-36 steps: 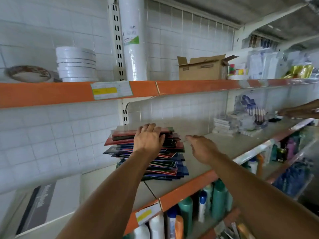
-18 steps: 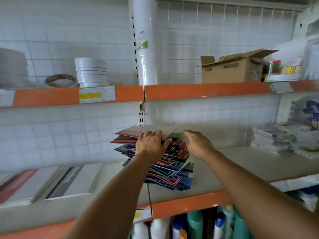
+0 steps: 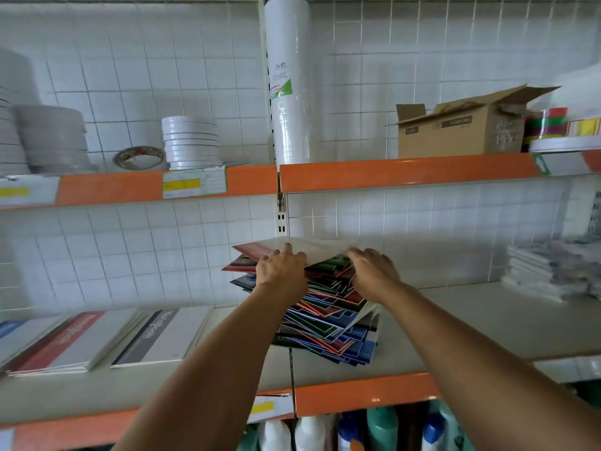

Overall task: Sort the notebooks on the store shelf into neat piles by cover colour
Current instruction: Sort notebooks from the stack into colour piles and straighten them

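A tall, untidy pile of notebooks (image 3: 328, 317) with red, green and blue covers stands in the middle of the grey shelf (image 3: 471, 323). My left hand (image 3: 282, 270) rests on the pile's upper left side, fingers reaching onto the top red notebook (image 3: 250, 249). My right hand (image 3: 374, 273) is at the pile's upper right, its fingers curled under the top notebook's pale, lifted cover (image 3: 322, 249). The lower notebooks jut out at different angles.
Large flat notebooks (image 3: 156, 336) lie on the shelf to the left, and pale stacked packets (image 3: 546, 275) to the right. Above, the orange-edged shelf (image 3: 390, 174) carries tape rolls, a white roll and a cardboard box (image 3: 461, 131). Bottles stand on the shelf below.
My right hand has come onto the pile's top and raised the top cover. The view has swung left, centring the pile. My left hand stays on the pile.
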{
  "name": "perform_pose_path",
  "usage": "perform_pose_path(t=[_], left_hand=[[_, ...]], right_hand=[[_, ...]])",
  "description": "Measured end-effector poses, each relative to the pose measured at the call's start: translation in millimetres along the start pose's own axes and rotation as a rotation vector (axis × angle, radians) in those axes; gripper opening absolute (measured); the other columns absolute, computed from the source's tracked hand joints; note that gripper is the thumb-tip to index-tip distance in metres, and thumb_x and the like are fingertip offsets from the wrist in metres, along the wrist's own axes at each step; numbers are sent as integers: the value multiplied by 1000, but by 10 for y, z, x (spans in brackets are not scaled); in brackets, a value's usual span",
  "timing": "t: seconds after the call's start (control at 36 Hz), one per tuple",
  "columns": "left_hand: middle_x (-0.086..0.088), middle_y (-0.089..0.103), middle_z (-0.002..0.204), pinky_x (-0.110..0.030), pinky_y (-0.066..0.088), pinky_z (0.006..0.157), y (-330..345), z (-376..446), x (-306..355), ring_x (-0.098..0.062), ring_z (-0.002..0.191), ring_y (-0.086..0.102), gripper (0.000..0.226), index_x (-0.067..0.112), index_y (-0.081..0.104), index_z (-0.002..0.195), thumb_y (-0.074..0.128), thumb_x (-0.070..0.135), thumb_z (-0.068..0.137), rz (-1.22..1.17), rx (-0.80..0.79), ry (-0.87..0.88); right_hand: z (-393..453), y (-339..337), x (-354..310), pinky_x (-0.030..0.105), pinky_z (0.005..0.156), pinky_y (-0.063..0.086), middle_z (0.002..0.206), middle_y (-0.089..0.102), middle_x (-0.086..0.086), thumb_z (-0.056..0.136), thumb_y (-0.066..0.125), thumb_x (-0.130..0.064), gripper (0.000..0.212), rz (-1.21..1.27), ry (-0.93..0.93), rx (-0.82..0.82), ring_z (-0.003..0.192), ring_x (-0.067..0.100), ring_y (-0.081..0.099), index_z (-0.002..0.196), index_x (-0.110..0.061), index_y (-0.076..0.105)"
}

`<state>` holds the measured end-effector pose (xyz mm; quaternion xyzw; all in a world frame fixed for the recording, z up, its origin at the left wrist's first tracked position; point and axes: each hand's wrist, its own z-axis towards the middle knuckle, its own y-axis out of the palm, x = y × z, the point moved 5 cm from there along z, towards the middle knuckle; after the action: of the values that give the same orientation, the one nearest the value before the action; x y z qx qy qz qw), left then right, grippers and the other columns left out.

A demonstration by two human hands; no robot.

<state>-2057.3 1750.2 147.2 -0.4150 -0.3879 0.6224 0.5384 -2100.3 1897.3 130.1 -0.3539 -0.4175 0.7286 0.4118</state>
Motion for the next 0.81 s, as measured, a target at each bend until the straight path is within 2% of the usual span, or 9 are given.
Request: perform_pose_path(t=[0.17, 0.28, 0.36, 0.47, 0.58, 0.64, 0.67, 0.75, 0.81], left_hand=[[-6, 56, 117, -37, 44, 89, -31, -43, -38, -26, 111, 54, 38, 17, 45, 128, 48, 9, 91, 11, 102, -49], [-8, 60, 116, -37, 49, 81, -12, -75, -87, -26, 105, 59, 44, 15, 36, 133, 49, 5, 92, 7, 119, -67], [-10, 54, 127, -39, 51, 83, -15, -107, -119, -27, 111, 56, 53, 15, 29, 140, 48, 2, 92, 11, 142, -49], [-10, 44, 136, -40, 50, 90, -60, -161, -167, -28, 121, 49, 51, 18, 35, 140, 50, 6, 93, 44, 157, -18], [-9, 44, 131, -40, 50, 92, -86, -227, -237, -28, 123, 46, 42, 16, 46, 135, 49, 7, 95, 56, 165, -19], [-8, 45, 128, -39, 50, 88, -106, -274, -279, -27, 119, 50, 40, 15, 47, 133, 48, 5, 94, 55, 170, -25], [-7, 46, 128, -38, 50, 87, -117, -294, -302, -26, 117, 52, 40, 15, 47, 132, 48, 4, 94, 51, 170, -29], [-6, 51, 128, -35, 51, 85, -151, -363, -379, -24, 111, 57, 38, 15, 47, 131, 47, 4, 95, 40, 177, -45], [-5, 56, 126, -33, 51, 83, -176, -425, -430, -23, 107, 59, 36, 15, 47, 129, 46, 4, 95, 26, 184, -58]], right_hand=[[-78, -76, -90, 35, 110, 31, 120, 61, 6, 85, 51, 7, 50, -139, -91, 145, 114, 21, 52, 130, -12, 47], [-105, -98, -121, 36, 112, 26, 132, 54, 4, 83, 50, 6, 56, -231, -146, 192, 122, 24, 45, 135, -13, 43], [-130, -121, -148, 36, 112, 22, 138, 47, 3, 83, 50, 3, 67, -285, -181, 197, 127, 25, 39, 145, -17, 34], [-171, -160, -176, 35, 109, 22, 129, 49, 1, 84, 47, 4, 55, -304, -210, 189, 124, 23, 38, 133, -20, 51], [-186, -176, -215, 30, 109, 24, 133, 48, 1, 86, 49, -1, 37, -196, -230, 199, 126, 21, 37, 121, -14, 53], [-212, -202, -260, 28, 101, 33, 127, 52, 3, 88, 52, -6, 28, -138, -232, 151, 120, 20, 43, 116, -11, 49], [-230, -213, -277, 26, 89, 40, 119, 55, 4, 89, 52, -8, 26, -113, -228, 118, 111, 19, 49, 115, -10, 47], [-270, -200, -304, 15, 54, 33, 100, 60, 3, 92, 49, -3, 35, -97, -229, 19, 77, 13, 52, 125, -12, 41], [-275, -191, -318, 13, 57, 37, 108, 62, 5, 90, 47, 5, 56, -110, -251, -2, 82, 15, 56, 140, -18, 36]])
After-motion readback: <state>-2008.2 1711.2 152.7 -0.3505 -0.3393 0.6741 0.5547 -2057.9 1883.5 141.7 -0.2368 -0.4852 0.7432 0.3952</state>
